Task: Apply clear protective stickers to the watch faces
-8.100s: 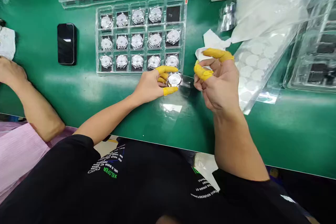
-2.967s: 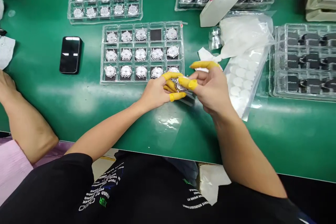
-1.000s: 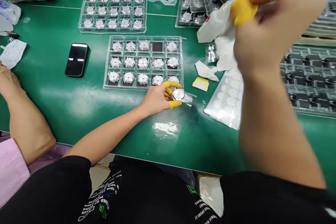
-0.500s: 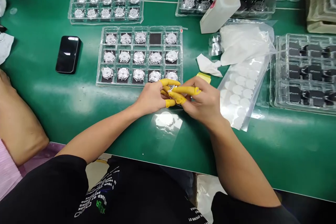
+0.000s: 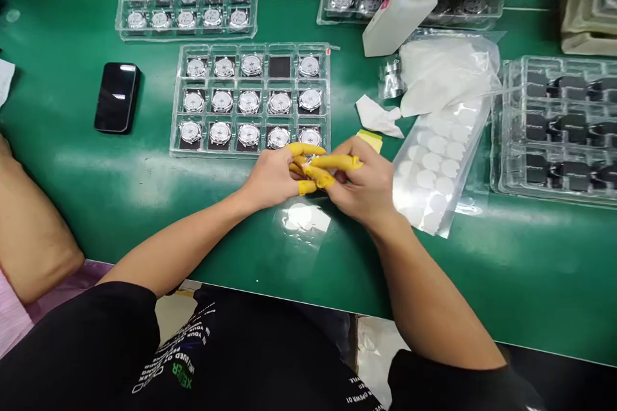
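Note:
A round silver watch case (image 5: 308,166) sits between my hands, mostly hidden by fingers in yellow finger cots. My left hand (image 5: 272,176) grips its edge with thumb and fingers. My right hand (image 5: 359,180) comes in from the right, its yellow-capped fingertips pinched against the case. Just above them lies the lower right corner of a clear plastic tray (image 5: 249,151) holding several silver watch cases in dark cells, one cell at its top row showing no watch.
A black phone (image 5: 117,97) lies left. A white bottle (image 5: 400,6), crumpled tissue (image 5: 376,117), yellow pad (image 5: 370,140), sheet of white round stickers (image 5: 434,167) and plastic bag (image 5: 446,70) lie right. More trays (image 5: 554,128) stand beyond. A co-worker's forearm (image 5: 33,231) rests far left.
My right hand has dropped from its raised position and returned to the watch case. Both hands now meet on it. The head view has shifted slightly.

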`<state>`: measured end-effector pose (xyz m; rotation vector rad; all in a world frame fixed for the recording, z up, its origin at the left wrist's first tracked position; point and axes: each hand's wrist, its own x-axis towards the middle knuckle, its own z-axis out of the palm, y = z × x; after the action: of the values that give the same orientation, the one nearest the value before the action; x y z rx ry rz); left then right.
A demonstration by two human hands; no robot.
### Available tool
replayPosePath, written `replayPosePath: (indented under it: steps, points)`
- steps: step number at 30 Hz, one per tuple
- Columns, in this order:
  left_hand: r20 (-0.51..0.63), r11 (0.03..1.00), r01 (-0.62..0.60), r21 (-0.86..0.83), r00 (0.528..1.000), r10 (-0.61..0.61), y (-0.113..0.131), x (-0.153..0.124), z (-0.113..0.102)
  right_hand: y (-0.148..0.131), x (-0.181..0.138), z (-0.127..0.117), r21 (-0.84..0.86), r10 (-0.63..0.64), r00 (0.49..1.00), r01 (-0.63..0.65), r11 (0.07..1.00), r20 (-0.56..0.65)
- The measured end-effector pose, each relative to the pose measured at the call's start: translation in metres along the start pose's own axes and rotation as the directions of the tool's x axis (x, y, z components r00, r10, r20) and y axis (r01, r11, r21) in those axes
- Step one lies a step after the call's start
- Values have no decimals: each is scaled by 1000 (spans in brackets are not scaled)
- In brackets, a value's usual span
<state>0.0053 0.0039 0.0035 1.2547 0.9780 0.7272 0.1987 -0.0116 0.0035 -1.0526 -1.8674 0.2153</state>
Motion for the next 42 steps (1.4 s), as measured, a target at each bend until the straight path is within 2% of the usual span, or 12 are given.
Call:
replayPosePath:
  steps: [3, 7, 10, 12, 14, 18, 21, 26, 31, 35, 39, 42]
  points:
    - [-30, 1000, -13, -11, 999, 13, -1, 0, 1, -1, -2, 2, -66, 49, 999, -50, 997, -15]
    - [-33, 1000, -23, -16, 999, 22, -6, 2, 2, 1, -6, 4, -124, 104, 994, -98, 988, 46]
    - [-44, 997, -68, 23, 997, 69, -10, 1, 2, 11, -5, -6, -264, 182, 982, -187, 946, -45]
    - [-40, 984, -145, 105, 988, 150, -11, -1, 2, 16, -5, -21, -342, 235, 969, -249, 906, -83]
    - [-3, 951, -242, 193, 969, 247, -12, -3, 1, 17, -5, -36, -332, 280, 960, -267, 905, -10]
    - [89, 865, -420, 274, 907, 412, -12, -7, -1, 7, -7, -46, -199, 346, 898, -299, 933, 272]
    - [112, 811, -499, 306, 864, 490, -12, -7, -3, 2, -4, -46, -161, 419, 853, -388, 908, 312]
    - [88, 798, -483, 360, 869, 487, -12, -5, -5, 1, 3, -53, -45, 512, 802, -525, 850, 309]
    - [55, 878, -406, 254, 912, 406, -13, -3, -5, 0, 7, -54, -40, 430, 830, -446, 894, 354]
    - [3, 889, -384, 250, 918, 396, -16, -1, -4, 0, 7, -53, -40, 426, 822, -445, 895, 378]
    - [19, 881, -392, 267, 916, 402, -15, -2, -4, 1, 4, -49, -120, 466, 822, -453, 883, 327]
    - [15, 902, -353, 249, 933, 360, -13, -3, -3, 5, -2, -45, -172, 473, 832, -441, 881, 288]
